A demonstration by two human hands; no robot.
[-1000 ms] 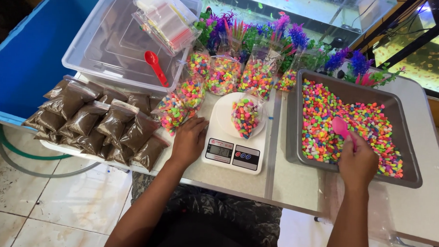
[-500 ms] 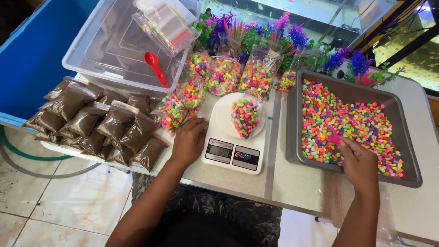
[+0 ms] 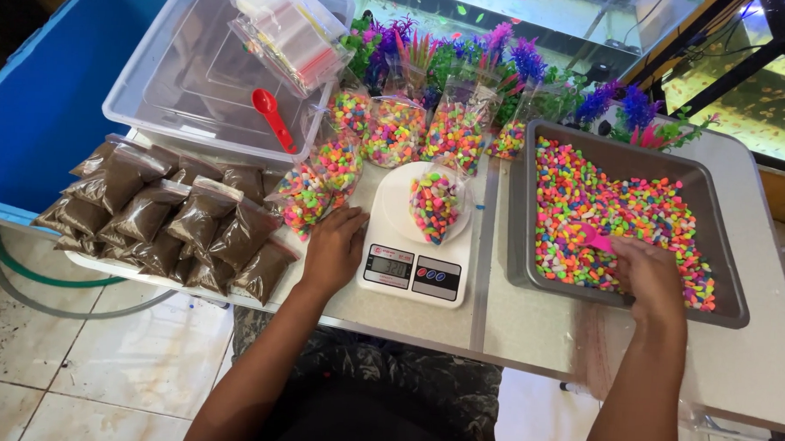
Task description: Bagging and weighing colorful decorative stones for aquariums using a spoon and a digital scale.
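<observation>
I note the right hand [image 3: 656,277] closed on a pink scoop [image 3: 596,241] in the pebble tray [image 3: 731,250]; the bag [image 3: 436,205] on the scale [image 3: 412,269] lies leftward, nearer the left hand [image 3: 332,249], resting loosely curled beside it

Six bags of coloured gravel [image 3: 435,205], roughly a dozen brown bags [image 3: 149,208], one scale [image 3: 415,263], two scoops [image 3: 274,119]

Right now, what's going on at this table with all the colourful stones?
A person is portioning neon-coloured aquarium gravel. The right hand holds a small pink scoop in the grey metal tray of gravel. The left hand rests on the table beside the white digital kitchen scale, where an open clear plastic bag of gravel sits. Filled gravel bags stand behind; bags of brown substrate lie to the left.
</observation>
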